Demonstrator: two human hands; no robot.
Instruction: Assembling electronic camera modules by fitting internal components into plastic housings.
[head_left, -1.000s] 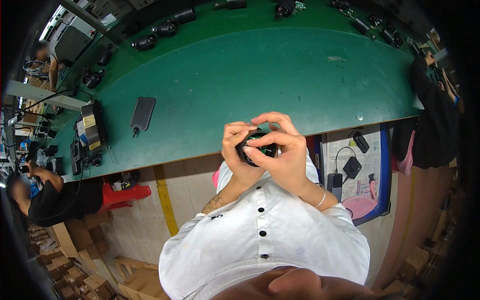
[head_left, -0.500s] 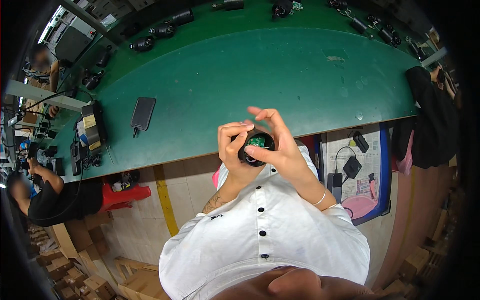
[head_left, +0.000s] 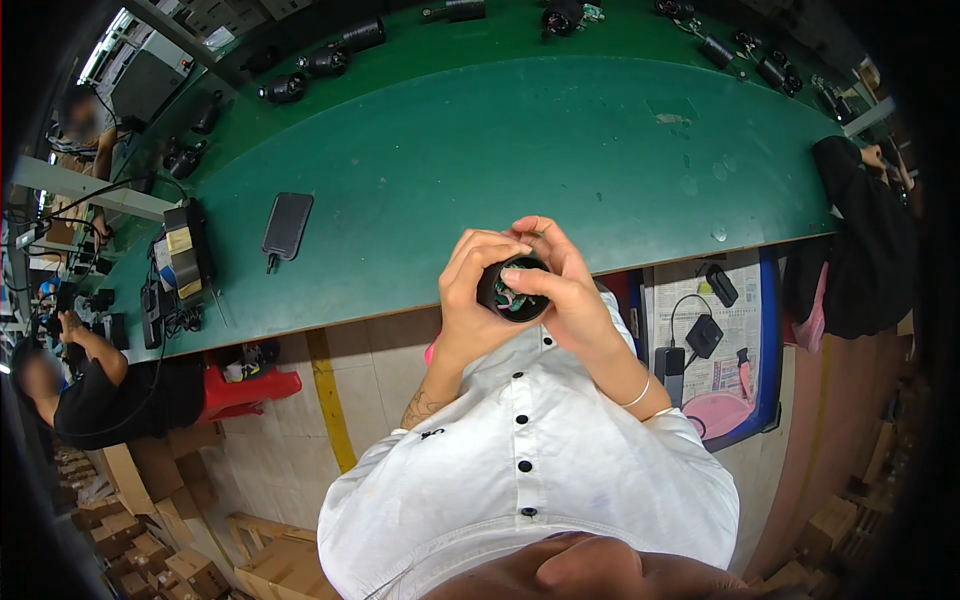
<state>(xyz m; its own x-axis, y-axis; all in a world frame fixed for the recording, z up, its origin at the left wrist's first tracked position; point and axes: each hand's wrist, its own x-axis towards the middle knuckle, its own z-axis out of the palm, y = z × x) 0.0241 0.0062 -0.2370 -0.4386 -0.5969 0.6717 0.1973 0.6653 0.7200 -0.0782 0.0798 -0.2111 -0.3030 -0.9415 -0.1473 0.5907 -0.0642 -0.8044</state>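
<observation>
Between my hands, at the near edge of the green table, is a black cylindrical housing (head_left: 487, 297) with its open end facing up. Inside it sits a green circuit board (head_left: 507, 299), partly covered by my thumb. My left hand (head_left: 468, 290) is wrapped around the housing's left side. My right hand (head_left: 568, 290) curls around the far right side, its thumb reaching over the rim and pressing on the board. The far fingertips are partly hidden behind the housing.
A dark pouch-like case (head_left: 287, 226) lies on the green table (head_left: 420, 180) to the left. Several black cylindrical parts (head_left: 325, 60) line the far side. A blue-edged tray (head_left: 770, 330) with chargers stands right of me. Co-workers sit left and right, one near a red stool (head_left: 250, 392).
My right thumb has moved farther into the housing, and the right fingers have curled in around it. The left hand has shifted its grip, and the housing's opening has turned slightly.
</observation>
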